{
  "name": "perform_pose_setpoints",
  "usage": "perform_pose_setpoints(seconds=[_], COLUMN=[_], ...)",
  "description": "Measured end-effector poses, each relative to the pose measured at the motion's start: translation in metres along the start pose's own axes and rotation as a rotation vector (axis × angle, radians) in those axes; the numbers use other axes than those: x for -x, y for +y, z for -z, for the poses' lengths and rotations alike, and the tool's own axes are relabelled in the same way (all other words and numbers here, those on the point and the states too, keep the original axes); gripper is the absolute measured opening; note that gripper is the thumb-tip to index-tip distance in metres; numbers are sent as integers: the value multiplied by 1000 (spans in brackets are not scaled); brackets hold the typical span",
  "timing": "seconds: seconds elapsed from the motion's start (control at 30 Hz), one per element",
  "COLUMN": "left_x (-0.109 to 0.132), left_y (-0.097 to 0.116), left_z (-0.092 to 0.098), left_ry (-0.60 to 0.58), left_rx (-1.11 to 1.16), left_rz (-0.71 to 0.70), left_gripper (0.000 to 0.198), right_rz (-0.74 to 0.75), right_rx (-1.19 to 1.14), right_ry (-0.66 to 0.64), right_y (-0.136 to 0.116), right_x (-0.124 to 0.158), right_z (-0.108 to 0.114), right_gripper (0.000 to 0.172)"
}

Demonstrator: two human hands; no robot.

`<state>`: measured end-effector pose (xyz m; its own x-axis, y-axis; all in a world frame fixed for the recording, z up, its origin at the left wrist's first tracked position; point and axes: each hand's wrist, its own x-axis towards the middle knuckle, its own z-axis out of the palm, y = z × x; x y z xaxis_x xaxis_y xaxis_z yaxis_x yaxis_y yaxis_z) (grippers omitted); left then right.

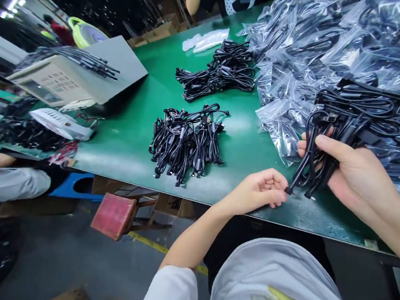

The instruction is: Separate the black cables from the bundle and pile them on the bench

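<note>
My right hand (pixel 359 175) is closed around a bunch of coiled black cables (pixel 325 145), thumb across the near side, with plug ends hanging toward the table. Just left of those plugs, my left hand (pixel 262 190) rests at the table's front edge. Its fingers are loosely curled, and nothing shows in them. One hanging plug comes close to the left fingertips; whether they touch, I cannot tell. A pile of tied black cables (pixel 186 143) lies on the green table (pixel 121 146) to the left, and a second cable pile (pixel 218 72) lies behind it.
Clear plastic bags with cables (pixel 305 51) are heaped across the right side. Flat white bags (pixel 207 40) lie at the back. On the left are a beige box-shaped machine (pixel 118 71) and a white device (pixel 60 123). Co-workers sit opposite and at left. A red stool (pixel 113 216) stands below.
</note>
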<state>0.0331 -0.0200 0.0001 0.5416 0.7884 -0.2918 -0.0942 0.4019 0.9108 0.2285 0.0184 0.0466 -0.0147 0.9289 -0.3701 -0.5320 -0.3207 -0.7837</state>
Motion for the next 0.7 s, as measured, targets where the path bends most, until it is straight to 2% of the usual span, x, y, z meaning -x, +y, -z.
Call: perform_pose_setpoints(seconds=[0.07,0.17,0.3,0.47,0.7], left_x=[0,0,1,2,2], left_y=[-2,-3,-4,-4,-5], left_z=[-7,-11,-6,-4,-5], left_ry=[14,18,-39,-58,-58], left_rx=[-4,-5,58,99,101], left_rz=[15,-12,-49,-19,-14], left_gripper=[46,45,50,54,56], right_rz=[32,3,-33,-61,-117], right_rx=[5,12,-5,6,9], right_ry=[44,55,32,42,42], right_y=[-2,-1,-1,0,0], right_x=[-4,-6,-5,-7,-9], right_z=[2,4,5,8,7], right_gripper=[12,8,11,16,5])
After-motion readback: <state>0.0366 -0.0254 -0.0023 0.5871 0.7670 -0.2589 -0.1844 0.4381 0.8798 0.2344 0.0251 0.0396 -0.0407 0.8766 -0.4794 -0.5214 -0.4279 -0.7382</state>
